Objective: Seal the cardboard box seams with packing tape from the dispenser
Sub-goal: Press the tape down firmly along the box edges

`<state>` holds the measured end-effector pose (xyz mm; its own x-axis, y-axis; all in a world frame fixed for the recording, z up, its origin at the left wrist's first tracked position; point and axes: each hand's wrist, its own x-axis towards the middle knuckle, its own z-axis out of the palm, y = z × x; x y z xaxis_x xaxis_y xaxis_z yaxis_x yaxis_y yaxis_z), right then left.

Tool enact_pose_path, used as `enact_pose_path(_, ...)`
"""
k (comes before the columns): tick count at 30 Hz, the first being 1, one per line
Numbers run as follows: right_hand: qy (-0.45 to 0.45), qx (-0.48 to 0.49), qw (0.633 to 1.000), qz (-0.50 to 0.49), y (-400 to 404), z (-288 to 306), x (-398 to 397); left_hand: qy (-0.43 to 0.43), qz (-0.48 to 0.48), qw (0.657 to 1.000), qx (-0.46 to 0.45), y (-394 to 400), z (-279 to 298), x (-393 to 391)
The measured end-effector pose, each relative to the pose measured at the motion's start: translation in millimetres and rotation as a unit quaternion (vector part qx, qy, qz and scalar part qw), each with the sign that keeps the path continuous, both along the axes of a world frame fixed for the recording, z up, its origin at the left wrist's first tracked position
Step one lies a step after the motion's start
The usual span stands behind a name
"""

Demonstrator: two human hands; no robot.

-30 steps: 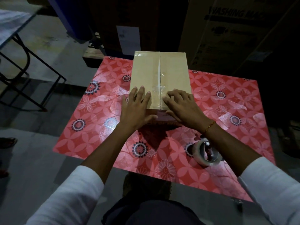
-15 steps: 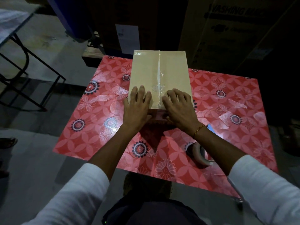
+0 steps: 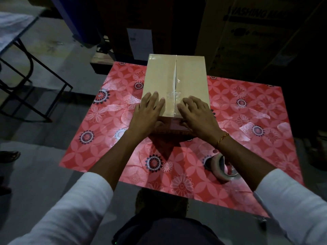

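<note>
Both hands — left hand [image 3: 147,114] and right hand [image 3: 198,115] — lie flat, grip wide, on the cardboard box [image 3: 175,80] mid-worktop [image 3: 109,138], holding nothing. The center-seam tape [image 3: 174,94] looks wrinkled; uneven pressing risks trapped creases and a weak seal, while the dispenser [image 3: 221,167] sits idle near the right forearm.

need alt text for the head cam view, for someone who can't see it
Both hands press flat on the near end of a cardboard box, left hand and right hand either side of its taped centre seam. The box sits on a table with a red floral cover, and a tape roll lies near the right forearm.
</note>
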<state>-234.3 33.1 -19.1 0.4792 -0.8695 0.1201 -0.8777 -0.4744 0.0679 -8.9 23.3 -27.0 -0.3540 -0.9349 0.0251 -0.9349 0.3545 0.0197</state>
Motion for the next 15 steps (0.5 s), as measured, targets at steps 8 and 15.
enact_pose_path(8,-0.038,0.02,0.999,-0.01,-3.7,4.8,6.2,-0.005,-0.01,0.999,0.036,-18.4,9.9,6.3)
enact_pose_path(15,-0.181,0.035,0.983,-0.011,-9.4,19.2,-2.4,0.13,0.045,0.99,-0.045,2.9,3.0,-25.7)
